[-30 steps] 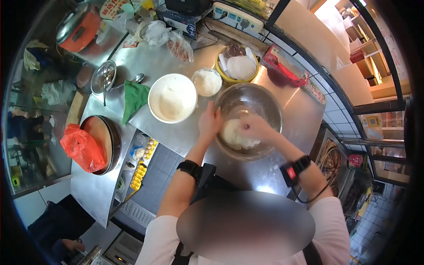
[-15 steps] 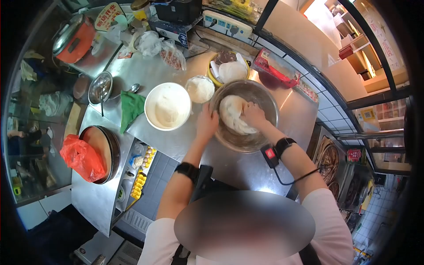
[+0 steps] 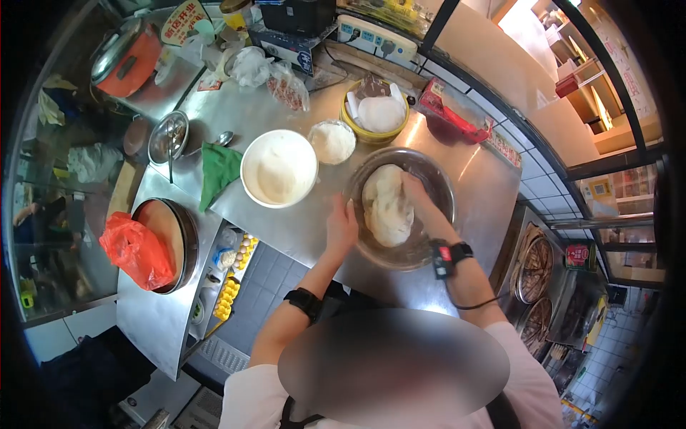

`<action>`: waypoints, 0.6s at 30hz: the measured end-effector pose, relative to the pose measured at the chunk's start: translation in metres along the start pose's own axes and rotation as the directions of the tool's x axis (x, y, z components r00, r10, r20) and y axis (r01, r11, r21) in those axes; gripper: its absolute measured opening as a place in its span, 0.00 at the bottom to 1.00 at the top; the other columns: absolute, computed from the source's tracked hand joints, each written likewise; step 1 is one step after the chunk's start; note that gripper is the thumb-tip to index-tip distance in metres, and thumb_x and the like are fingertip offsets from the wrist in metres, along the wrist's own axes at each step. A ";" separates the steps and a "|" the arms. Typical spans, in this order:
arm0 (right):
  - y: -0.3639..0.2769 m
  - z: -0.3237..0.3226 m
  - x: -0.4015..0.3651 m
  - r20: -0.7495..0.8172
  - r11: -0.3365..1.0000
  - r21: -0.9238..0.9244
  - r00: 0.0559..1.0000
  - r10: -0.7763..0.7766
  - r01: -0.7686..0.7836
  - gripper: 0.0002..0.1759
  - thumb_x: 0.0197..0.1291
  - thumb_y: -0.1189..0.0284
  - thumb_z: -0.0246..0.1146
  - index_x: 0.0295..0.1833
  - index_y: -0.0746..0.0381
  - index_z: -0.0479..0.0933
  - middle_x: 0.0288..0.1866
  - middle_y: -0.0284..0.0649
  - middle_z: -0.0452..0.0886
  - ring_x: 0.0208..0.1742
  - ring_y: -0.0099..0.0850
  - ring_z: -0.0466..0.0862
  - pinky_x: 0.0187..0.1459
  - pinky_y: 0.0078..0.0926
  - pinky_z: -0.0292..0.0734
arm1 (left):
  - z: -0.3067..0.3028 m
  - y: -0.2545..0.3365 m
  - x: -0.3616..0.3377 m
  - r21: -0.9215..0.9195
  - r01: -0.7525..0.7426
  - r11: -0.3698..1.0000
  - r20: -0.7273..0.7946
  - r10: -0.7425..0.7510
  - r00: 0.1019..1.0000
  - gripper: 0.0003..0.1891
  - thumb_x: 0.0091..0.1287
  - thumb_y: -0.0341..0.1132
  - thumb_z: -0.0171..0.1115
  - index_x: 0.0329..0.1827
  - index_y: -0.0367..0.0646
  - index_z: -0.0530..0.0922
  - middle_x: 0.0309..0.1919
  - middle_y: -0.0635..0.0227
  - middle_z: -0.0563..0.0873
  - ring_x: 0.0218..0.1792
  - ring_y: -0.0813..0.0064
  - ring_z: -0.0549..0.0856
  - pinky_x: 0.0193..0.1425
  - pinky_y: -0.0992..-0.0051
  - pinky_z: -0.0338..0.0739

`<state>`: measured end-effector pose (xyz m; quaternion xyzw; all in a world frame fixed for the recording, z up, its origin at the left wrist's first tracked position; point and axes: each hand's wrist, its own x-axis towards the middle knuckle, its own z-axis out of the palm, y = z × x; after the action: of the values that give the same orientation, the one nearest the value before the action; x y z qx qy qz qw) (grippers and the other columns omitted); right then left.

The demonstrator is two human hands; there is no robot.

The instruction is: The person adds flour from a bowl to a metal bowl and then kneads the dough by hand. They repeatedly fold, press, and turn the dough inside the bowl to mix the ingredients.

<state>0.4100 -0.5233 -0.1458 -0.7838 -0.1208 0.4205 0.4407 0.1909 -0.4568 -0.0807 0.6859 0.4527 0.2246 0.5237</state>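
Note:
A wide metal mixing bowl (image 3: 441, 239) stands on the steel table in front of me. In it lies a pale lump of dough (image 3: 388, 207), stretched long from back to front. My right hand (image 3: 417, 194) reaches inside the bowl, its fingers curled onto the dough's far right edge; the fingertips are partly hidden. At the bowl's left rim is my left hand (image 3: 343, 225), thumb pointing up and fingers against the side. Just left of the bowl are a white tub (image 3: 279, 170) with pale residue inside and a small bowl of white flour (image 3: 332, 141).
Behind the mixing bowl sits a yellow-rimmed basket (image 3: 376, 114) with a white bag. A green cloth (image 3: 219, 171), a metal bowl (image 3: 168, 138) and a red plastic bag (image 3: 136, 250) lie to the left. Egg trays (image 3: 227, 299) show below the table edge.
The mixing bowl has come closer to my body, away from the basket. The dough has gone from a rounded lump to a longer shape. Both hands have shifted nearer too.

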 end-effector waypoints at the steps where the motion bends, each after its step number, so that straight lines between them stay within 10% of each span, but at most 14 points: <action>1: -0.015 0.008 0.004 0.000 1.000 0.000 1.000 -0.005 0.005 0.21 0.64 0.59 0.50 0.50 0.63 0.77 0.42 0.36 0.81 0.42 0.25 0.77 0.45 0.24 0.72 | 0.001 0.004 0.002 -0.024 0.038 0.999 0.034 -0.037 0.999 0.18 0.70 0.36 0.45 0.59 0.36 0.64 0.46 0.42 0.77 0.50 0.43 0.76 0.49 0.57 0.70; 7: -0.079 0.032 -0.034 0.373 0.922 -0.279 0.915 -0.156 0.270 0.25 0.61 0.55 0.47 0.40 0.65 0.79 0.35 0.40 0.82 0.38 0.31 0.80 0.41 0.29 0.72 | 0.007 -0.014 0.034 -0.012 -0.086 0.996 -0.052 0.086 0.995 0.17 0.72 0.41 0.42 0.50 0.36 0.71 0.38 0.44 0.80 0.40 0.44 0.79 0.44 0.59 0.71; 10: -0.108 0.034 -0.049 0.525 0.928 -0.351 0.846 0.088 0.121 0.23 0.60 0.59 0.48 0.35 0.65 0.80 0.37 0.42 0.82 0.41 0.32 0.81 0.43 0.30 0.72 | 0.009 -0.002 0.030 -0.041 -0.021 0.999 -0.080 0.018 0.997 0.19 0.72 0.43 0.41 0.41 0.35 0.74 0.31 0.46 0.80 0.35 0.46 0.79 0.40 0.61 0.71; 13: -0.107 0.065 -0.092 0.327 0.006 -0.942 0.919 -0.221 0.337 0.14 0.53 0.65 0.53 0.31 0.63 0.80 0.38 0.46 0.82 0.43 0.41 0.81 0.50 0.38 0.71 | 0.021 0.011 0.022 -0.051 0.048 0.998 0.049 -0.045 0.998 0.19 0.71 0.44 0.40 0.48 0.39 0.75 0.34 0.47 0.81 0.40 0.44 0.78 0.43 0.58 0.72; 18: -0.057 0.039 -0.137 0.508 -0.107 -0.834 0.679 -0.530 0.541 0.13 0.48 0.66 0.57 0.39 0.60 0.78 0.47 0.47 0.77 0.53 0.41 0.76 0.54 0.43 0.68 | 0.027 0.007 0.022 -0.071 -0.033 0.997 0.023 0.035 0.999 0.18 0.71 0.42 0.43 0.40 0.35 0.75 0.29 0.46 0.79 0.34 0.49 0.79 0.37 0.63 0.71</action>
<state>0.3059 -0.5435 -0.0350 -0.7499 -0.6601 0.0323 -0.0291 0.2258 -0.4519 -0.0872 0.6771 0.4263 0.2410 0.5492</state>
